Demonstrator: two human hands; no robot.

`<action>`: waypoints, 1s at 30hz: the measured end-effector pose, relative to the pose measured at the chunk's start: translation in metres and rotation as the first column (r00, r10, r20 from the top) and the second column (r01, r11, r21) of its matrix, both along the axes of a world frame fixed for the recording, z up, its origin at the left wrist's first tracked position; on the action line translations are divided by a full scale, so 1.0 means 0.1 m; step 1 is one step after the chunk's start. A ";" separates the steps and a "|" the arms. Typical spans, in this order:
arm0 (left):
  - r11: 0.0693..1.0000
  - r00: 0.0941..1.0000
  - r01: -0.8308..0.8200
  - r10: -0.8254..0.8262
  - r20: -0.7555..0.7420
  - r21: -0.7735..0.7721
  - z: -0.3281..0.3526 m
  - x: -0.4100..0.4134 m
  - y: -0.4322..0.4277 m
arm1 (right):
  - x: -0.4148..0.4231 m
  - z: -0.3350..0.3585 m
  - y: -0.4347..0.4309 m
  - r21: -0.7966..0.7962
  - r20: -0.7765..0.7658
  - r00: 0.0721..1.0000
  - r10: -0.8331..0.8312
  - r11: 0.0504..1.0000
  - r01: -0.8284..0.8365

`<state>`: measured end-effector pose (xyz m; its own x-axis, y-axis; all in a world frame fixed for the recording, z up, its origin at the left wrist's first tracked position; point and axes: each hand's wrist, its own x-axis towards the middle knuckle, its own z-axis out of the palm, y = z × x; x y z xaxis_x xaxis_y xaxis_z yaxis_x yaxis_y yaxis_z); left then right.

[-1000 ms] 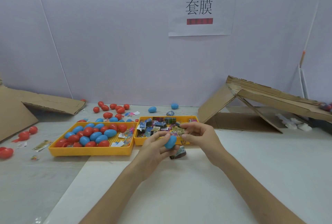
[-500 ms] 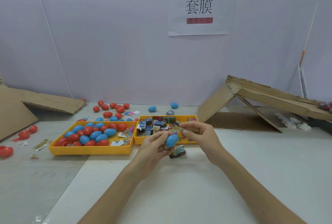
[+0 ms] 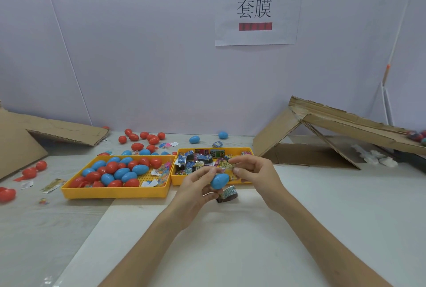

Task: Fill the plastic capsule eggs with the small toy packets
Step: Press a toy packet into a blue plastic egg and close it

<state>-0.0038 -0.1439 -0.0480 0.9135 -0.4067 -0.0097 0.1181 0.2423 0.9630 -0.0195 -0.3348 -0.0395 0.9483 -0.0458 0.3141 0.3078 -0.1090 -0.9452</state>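
Note:
My left hand [image 3: 196, 191] grips a closed blue capsule egg [image 3: 219, 181] just in front of the right yellow tray [image 3: 184, 180], which holds several small toy packets [image 3: 199, 160]. My right hand [image 3: 251, 172] hovers beside the egg, its fingers curled and pinching a small packet [image 3: 227, 165] over the tray. One dark packet [image 3: 228, 193] lies on the table under the egg. The left yellow tray [image 3: 115, 192] holds several red and blue eggs [image 3: 119, 171].
Loose red eggs [image 3: 143, 137] and two blue eggs [image 3: 194, 139] lie behind the trays; more red ones [image 3: 7, 194] sit at far left. Cardboard sheets lean at the left [image 3: 57, 132] and right [image 3: 322, 130]. A wall with a paper sign [image 3: 255, 9] stands behind.
Both hands have lifted slightly and drawn a little closer over the front of the packet tray. The blue egg stays in my left hand.

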 end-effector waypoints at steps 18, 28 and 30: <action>0.996 0.998 -0.049 0.045 0.045 0.078 -0.02 0.02 0.00 | -0.03 0.02 0.03 -0.021 0.000 1.000 0.031 0.999 -0.031; 0.995 0.998 -0.030 0.025 0.052 0.098 -0.03 0.01 -0.02 | -0.04 0.04 0.03 -0.007 -0.024 0.995 0.092 0.996 -0.092; 0.995 0.998 -0.032 0.028 0.048 0.092 -0.03 0.02 -0.02 | -0.04 0.04 0.04 -0.018 -0.014 0.997 0.070 0.997 -0.071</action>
<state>-0.0020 -0.1458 -0.0511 0.9256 -0.3784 -0.0027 0.0662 0.1548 0.9857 -0.0239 -0.3312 -0.0360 0.9530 0.0268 0.3017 0.3028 -0.1046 -0.9473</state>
